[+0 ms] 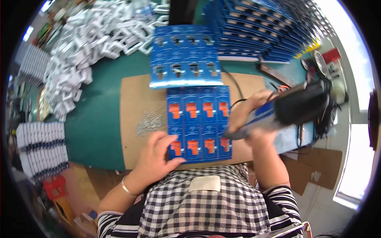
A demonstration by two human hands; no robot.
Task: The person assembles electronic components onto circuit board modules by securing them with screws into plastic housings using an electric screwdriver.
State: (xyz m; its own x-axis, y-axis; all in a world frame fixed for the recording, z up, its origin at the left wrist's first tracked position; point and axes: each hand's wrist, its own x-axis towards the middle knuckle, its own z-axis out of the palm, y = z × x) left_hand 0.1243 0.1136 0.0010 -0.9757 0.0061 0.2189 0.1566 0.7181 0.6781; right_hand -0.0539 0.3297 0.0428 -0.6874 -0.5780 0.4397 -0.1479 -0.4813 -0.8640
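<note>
Blue panel with orange inserts lies centre frame on a brown board, in two rows of four, each cell holding one orange piece. Left hand at the panel's lower-left corner: fingers and thumb spread, tips over the edge and beside an orange insert, not closed round anything; how hard it presses, cannot tell. Right hand, right of centre, is wrapped round a blue, grey and black handheld tool; the tool is blurred, its narrow nose at the panel's right edge, contact unclear. Just above, a second blue panel with dark cut-outs, glare along its near edge. Left of the orange inserts, a loose scatter of small metal bits. Upper left, a large heap of white frames on the green tabletop. Upper right, stacked blue panels. Far left, neat white stacks; below them, a red plastic item. Black-and-white checked apron at lower centre.
</note>
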